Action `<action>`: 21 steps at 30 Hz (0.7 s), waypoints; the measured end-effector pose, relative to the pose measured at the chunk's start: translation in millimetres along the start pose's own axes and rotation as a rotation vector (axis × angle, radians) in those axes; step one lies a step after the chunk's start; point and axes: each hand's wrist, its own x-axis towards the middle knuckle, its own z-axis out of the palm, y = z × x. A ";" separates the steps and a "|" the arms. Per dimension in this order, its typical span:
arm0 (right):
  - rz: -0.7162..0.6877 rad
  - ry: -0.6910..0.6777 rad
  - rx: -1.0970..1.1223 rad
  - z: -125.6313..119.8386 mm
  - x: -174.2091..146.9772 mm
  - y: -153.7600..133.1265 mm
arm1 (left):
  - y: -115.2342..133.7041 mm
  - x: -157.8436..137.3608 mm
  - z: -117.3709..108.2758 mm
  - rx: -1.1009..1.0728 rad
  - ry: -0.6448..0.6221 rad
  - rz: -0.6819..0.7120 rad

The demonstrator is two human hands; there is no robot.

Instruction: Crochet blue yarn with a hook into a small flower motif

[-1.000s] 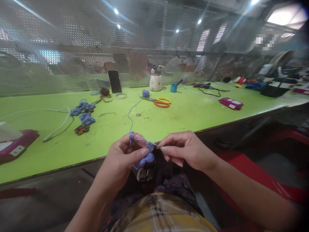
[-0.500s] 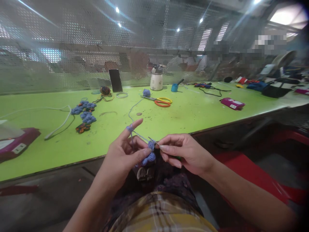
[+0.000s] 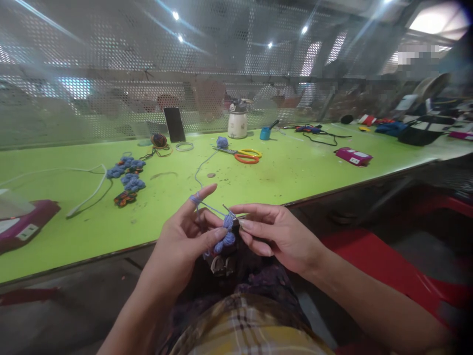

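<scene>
Between thumb and fingers, my left hand (image 3: 188,231) pinches a small blue crochet piece (image 3: 228,238) with puffy petals. Blue yarn (image 3: 198,170) is wound round its raised index finger and trails back to a small yarn ball (image 3: 222,142) on the table. My right hand (image 3: 275,234) is closed on a thin metal crochet hook (image 3: 226,208). The hook's tip passes through loops at the top of the piece and points up and left. Most of the hook's handle is hidden by my right fingers. Both hands are just in front of the table edge, over my lap.
On the green table (image 3: 177,207) lie scissors (image 3: 247,157), finished crochet flowers (image 3: 129,180), a dark multicoloured yarn ball (image 3: 158,141) and a white cable (image 3: 86,199). A phone (image 3: 174,124), a bottle (image 3: 237,121) and a blue pot (image 3: 265,133) stand along the back. A red stool (image 3: 373,266) is at right.
The view has shifted slightly. The hook's tip now sticks out a little farther past the loops, up and left. Both hands keep their grips.
</scene>
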 end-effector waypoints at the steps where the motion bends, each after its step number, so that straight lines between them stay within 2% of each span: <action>1: -0.002 0.002 -0.004 0.0 0.0 -0.4 | 0.4 0.6 0.5 -0.010 -0.006 -0.011; 6: -0.029 0.002 -0.096 -2.8 1.7 -3.2 | 0.7 2.9 2.4 -0.018 -0.047 -0.055; 15: -0.041 -0.004 -0.206 -8.9 3.6 -4.6 | -2.7 5.9 -3.0 0.031 -0.017 -0.041; 21: -0.050 -0.026 -0.494 -8.2 9.6 -15.7 | -1.1 16.5 -5.3 0.155 -0.096 -0.079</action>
